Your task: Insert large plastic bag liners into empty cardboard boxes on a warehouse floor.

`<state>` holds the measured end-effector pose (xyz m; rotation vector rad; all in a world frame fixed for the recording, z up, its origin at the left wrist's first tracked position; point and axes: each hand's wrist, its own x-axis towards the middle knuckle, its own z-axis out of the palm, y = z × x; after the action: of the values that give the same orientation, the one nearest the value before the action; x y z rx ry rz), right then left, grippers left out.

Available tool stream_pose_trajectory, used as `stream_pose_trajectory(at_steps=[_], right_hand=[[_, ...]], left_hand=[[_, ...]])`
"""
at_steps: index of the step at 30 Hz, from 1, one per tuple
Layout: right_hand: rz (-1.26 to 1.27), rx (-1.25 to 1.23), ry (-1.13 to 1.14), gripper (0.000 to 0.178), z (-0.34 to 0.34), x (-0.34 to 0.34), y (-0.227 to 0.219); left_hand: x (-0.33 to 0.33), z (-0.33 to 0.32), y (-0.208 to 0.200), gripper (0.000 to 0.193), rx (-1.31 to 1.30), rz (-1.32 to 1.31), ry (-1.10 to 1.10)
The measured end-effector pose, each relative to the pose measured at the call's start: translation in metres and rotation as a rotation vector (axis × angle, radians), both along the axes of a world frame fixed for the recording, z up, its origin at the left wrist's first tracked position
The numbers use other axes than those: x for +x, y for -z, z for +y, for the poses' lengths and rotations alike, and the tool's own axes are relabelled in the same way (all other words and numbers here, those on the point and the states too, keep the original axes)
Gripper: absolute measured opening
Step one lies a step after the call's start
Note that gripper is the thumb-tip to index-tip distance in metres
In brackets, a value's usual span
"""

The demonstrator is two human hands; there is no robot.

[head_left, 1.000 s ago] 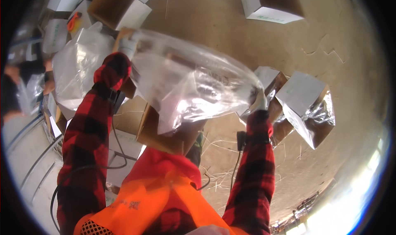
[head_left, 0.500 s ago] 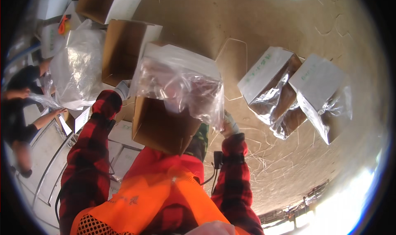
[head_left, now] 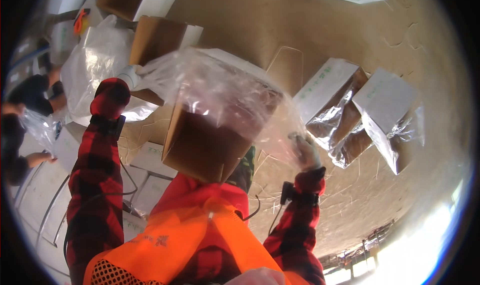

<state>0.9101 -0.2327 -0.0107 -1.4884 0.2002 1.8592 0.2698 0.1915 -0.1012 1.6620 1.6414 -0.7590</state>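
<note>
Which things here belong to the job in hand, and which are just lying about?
In use:
- clear plastic film, between left hand and right hand
- open box beneath it

Apparently lying about:
- two white boxes with film, at right
- orange item, upper left

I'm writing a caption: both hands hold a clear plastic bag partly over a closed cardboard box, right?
Not quite: the head view shows the cardboard box open, not closed. The left hand and right hand do hold the clear plastic bag partly over it.
</note>
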Motion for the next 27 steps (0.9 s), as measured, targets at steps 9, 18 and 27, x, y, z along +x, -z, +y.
stream_pose_trajectory(at_steps=[9,18,27], right_hand=[[-0.254,0.058,0.439,0.053,0.0,0.02,0.029],[-0.258,-0.254,0.048,0.041,-0.072,-0.05,0.175],[-0.208,-0.172,-0.427,0.03,-0.18,-0.152,0.15]], left_hand=[[0.106,-0.009,-0.015,0.041,-0.365,-0.846,-1.291],[0.104,-0.078,0.034,0.039,-0.393,-0.696,-0.984],[0.055,-0.197,-0.027,0.037,-0.641,-0.535,-0.863]])
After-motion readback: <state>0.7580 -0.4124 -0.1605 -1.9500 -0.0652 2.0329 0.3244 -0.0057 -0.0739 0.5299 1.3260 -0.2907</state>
